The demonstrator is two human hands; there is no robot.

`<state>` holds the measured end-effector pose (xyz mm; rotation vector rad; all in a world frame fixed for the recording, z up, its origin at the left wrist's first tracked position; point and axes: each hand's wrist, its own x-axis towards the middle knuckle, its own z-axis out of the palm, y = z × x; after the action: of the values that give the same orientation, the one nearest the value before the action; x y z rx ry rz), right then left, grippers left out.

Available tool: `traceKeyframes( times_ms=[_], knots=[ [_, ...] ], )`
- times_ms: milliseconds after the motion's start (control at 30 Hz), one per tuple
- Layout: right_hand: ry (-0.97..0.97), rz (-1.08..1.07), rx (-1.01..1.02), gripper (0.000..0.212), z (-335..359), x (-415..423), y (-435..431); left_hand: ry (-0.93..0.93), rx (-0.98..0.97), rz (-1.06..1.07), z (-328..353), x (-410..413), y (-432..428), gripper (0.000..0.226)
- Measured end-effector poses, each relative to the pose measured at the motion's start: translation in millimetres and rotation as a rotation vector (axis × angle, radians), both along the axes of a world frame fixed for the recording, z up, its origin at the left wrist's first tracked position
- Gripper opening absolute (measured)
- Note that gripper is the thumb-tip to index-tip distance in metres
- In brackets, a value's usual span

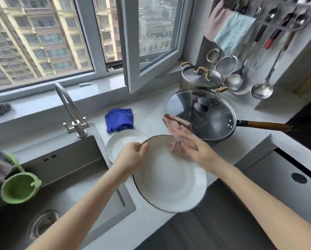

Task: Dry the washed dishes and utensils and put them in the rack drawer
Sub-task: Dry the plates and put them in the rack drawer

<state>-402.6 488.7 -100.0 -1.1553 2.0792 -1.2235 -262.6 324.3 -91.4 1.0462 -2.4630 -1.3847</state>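
Observation:
My left hand (131, 156) grips the far left rim of a large white plate (171, 184) with a dark edge, held tilted above the counter's front edge. My right hand (196, 150) presses a pink cloth (176, 134) against the plate's upper right part; the cloth is blurred and its loose end sticks up over the wok lid. A second white plate (122, 141) lies flat on the counter behind, partly hidden by my left hand and the held plate.
A blue cloth (119, 120) lies by the window sill. A lidded wok (205, 114) with a wooden handle and a steel pot (201, 78) stand to the right. The sink (64, 177), its tap (70, 112) and a green cup (19, 188) are on the left. Ladles and cloths hang on the right wall.

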Motion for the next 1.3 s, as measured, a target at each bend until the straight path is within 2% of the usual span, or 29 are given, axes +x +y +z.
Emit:
traceKeyframes(
  times_ms=[67, 133, 167, 200, 300, 333, 400, 467, 533, 633, 667, 800, 867, 967, 1033, 1167, 1300],
  knots=[
    [-0.447, -0.004, -0.069, 0.03, 22, -6, 9, 0.029, 0.047, -0.04, 2, -4, 21, 0.048],
    [-0.797, -0.055, -0.138, 0.049, 32, -15, 31, 0.076, 0.068, -0.027, 5, -8, 42, 0.044],
    [-0.912, -0.117, -0.195, 0.055, 35, -15, 45, 0.101, 0.073, -0.013, 6, -10, 55, 0.04],
    [-1.007, -0.162, -0.253, 0.056, 33, -16, 60, 0.133, 0.073, 0.008, 7, -12, 71, 0.038],
    [-1.093, -0.318, -0.323, 0.041, 21, -5, 109, 0.216, 0.011, 0.151, 2, -26, 125, 0.04],
    [-1.164, -0.372, -0.359, 0.044, 15, -2, 126, 0.244, 0.008, 0.227, -1, -31, 142, 0.039],
    [-1.386, -0.279, -0.392, 0.049, 10, 5, 154, 0.297, 0.04, 0.396, -10, -38, 169, 0.034],
    [-1.61, -0.192, -0.298, 0.043, 16, 12, 183, 0.341, 0.059, 0.525, -18, -37, 191, 0.033],
    [-1.712, -0.117, -0.278, 0.043, 18, 12, 214, 0.342, 0.011, 0.602, -23, -29, 214, 0.031],
    [-1.7, -0.113, -0.284, 0.036, 18, 14, 249, 0.298, -0.127, 0.669, -23, -13, 240, 0.027],
    [-1.713, -0.131, -0.29, 0.039, 21, 14, 260, 0.296, -0.164, 0.684, -21, -6, 250, 0.026],
    [-1.533, -0.21, -0.266, 0.046, 29, 22, 302, 0.295, -0.226, 0.67, -16, 16, 285, 0.024],
    [-1.338, -0.242, -0.194, 0.055, 29, 34, 327, 0.266, -0.227, 0.642, -15, 28, 300, 0.024],
    [-0.959, -0.271, -0.091, 0.044, 25, 56, 370, 0.25, -0.198, 0.595, -16, 47, 323, 0.025],
    [-0.76, -0.332, -0.049, 0.055, 23, 73, 400, 0.279, -0.155, 0.549, -19, 62, 342, 0.027],
    [-0.714, -0.399, 0.087, 0.076, 20, 116, 452, 0.29, -0.038, 0.435, -22, 94, 399, 0.033],
    [-0.75, -0.513, 0.066, 0.066, 13, 152, 507, 0.281, 0.037, 0.396, -22, 116, 457, 0.034]
  ],
)
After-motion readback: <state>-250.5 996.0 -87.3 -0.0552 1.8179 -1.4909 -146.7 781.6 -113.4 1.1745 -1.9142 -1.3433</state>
